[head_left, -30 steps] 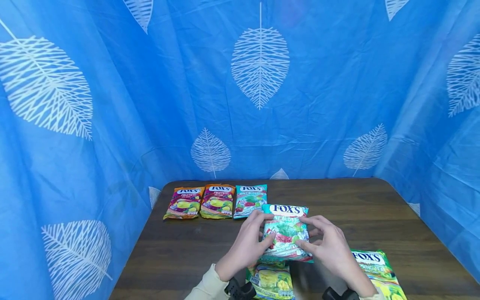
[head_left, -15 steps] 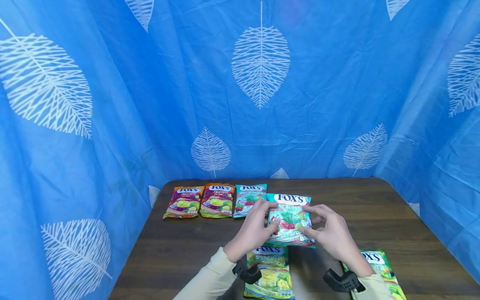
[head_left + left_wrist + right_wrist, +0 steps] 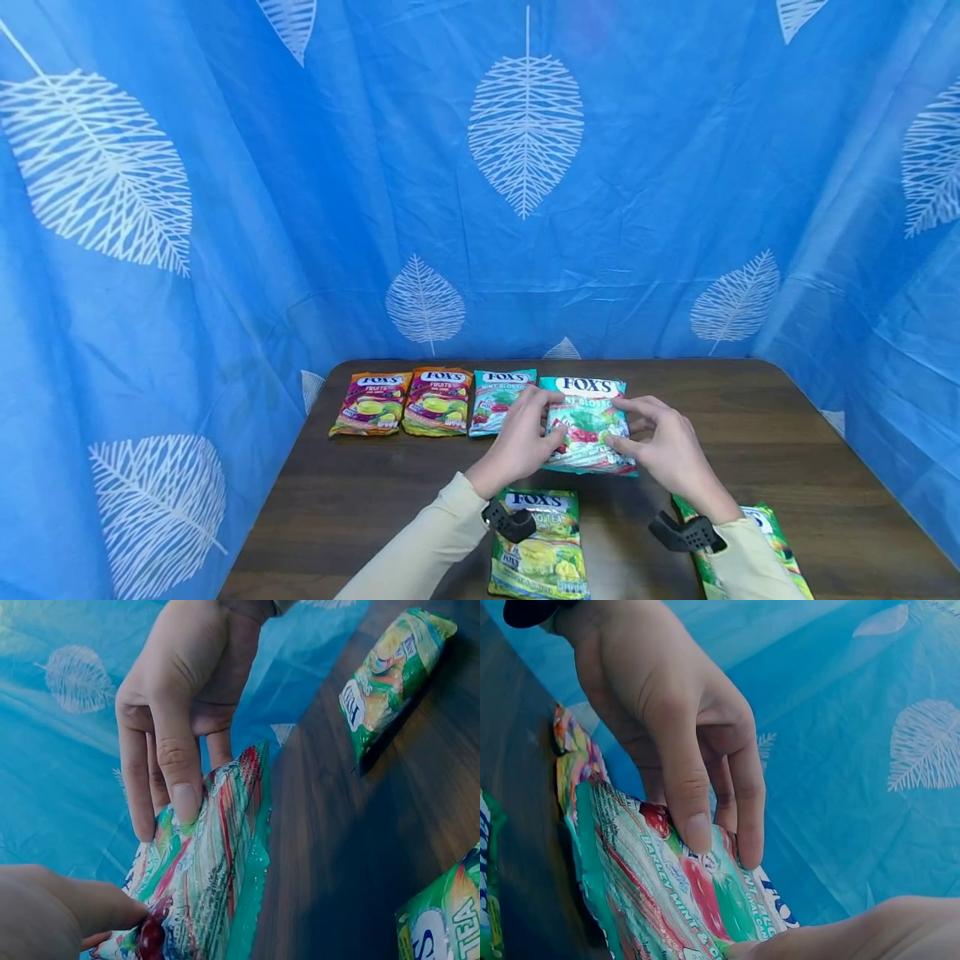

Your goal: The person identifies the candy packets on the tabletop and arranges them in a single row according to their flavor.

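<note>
Both hands hold a teal Fox's Mint Blossom candy bag point(image 3: 587, 429), its label facing up. My left hand point(image 3: 521, 442) grips its left side, thumb on the front and fingers at the edge. On the opposite side my right hand point(image 3: 667, 446) grips it the same way. The left wrist view shows the bag point(image 3: 214, 870) tilted, its bottom seam towards the table. Just left of it lies a second Mint Blossom bag point(image 3: 497, 408), partly behind my left hand. In the right wrist view the held bag point(image 3: 675, 877) overlaps the row of bags.
Two orange and purple Fruits candy bags point(image 3: 371, 406) lie at the table's back left. A Spring Tea bag point(image 3: 540, 562) lies at the front, partly under my left wrist. Another green bag point(image 3: 783, 546) is partly hidden by my right forearm. A blue curtain point(image 3: 637, 208) surrounds the table point(image 3: 360, 508).
Both hands have carried the Mint Blossom bag away from me and slightly right, to beside the row at the back. The Spring Tea bag below is more uncovered.
</note>
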`<state>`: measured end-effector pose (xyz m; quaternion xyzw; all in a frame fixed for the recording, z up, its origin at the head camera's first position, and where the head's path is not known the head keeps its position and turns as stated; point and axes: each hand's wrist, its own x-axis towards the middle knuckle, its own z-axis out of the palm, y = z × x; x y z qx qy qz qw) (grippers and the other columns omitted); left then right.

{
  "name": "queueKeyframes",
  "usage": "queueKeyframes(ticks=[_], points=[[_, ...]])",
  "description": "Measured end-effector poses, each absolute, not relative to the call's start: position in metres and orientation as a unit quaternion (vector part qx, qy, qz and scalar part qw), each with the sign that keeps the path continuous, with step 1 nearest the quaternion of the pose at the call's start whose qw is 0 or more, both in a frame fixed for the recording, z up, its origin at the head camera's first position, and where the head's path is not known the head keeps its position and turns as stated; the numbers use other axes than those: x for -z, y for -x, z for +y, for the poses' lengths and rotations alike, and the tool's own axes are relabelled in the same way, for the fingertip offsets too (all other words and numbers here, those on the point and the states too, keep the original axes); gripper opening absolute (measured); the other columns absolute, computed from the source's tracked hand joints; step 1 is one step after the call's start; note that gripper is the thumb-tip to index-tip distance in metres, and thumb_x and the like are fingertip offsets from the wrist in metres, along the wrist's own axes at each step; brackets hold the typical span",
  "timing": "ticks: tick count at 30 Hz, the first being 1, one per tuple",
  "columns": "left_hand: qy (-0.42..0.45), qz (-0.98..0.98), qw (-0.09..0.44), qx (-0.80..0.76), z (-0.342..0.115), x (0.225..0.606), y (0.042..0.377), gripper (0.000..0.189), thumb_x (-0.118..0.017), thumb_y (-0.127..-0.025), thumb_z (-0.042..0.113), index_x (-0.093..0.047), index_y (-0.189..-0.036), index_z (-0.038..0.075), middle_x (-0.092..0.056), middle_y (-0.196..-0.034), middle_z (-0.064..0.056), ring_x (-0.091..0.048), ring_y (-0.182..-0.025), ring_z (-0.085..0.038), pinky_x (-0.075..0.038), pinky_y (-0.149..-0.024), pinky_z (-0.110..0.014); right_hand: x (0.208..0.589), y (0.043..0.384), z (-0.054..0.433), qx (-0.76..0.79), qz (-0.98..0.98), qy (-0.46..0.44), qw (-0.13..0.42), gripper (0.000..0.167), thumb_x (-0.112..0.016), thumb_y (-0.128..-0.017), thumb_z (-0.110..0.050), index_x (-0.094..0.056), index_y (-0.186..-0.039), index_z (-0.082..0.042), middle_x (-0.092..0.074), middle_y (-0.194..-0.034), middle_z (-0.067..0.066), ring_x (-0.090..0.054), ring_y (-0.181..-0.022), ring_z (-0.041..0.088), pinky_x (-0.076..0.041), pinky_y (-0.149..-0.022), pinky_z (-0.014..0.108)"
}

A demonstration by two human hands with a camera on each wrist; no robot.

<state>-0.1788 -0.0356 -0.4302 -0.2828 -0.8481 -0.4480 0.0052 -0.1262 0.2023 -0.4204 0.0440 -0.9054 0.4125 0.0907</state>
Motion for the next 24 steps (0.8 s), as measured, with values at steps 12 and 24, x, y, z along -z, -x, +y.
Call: queueKeyframes(ticks=[12,24], points=[[0.278,-0.858,0.007,0.432,-0.023,0.436,0.199,0.043,-0.076,-0.104,0.01,-0.065,-0.144,0.0,-0.056,-0.111,-0.007,-0.046,-0.085,-0.012,-0.044,-0.071,-0.026,0.429,0.148,0.215,-0.425,-0.902,-0.034,0.07,0.061,-0.09,-0.092,-0.014,-0.066,-0.146,0.005,-0.068,-0.135,0.025,-0.076,-0.102,0.034,-0.061,-0.072,0.032],[0.276,-0.87,-0.006,0.409,-0.011,0.444,0.225,0.041,-0.073,-0.105,0.01,-0.065,-0.145,0.001,-0.054,-0.103,-0.006,-0.043,-0.085,-0.015,-0.038,-0.071,-0.029,0.441,0.17,0.225,-0.424,-0.903,-0.03,0.061,0.062,-0.088,-0.095,-0.015,-0.063,-0.148,0.005,-0.066,-0.136,0.029,-0.075,-0.108,0.041,-0.065,-0.082,0.049]])
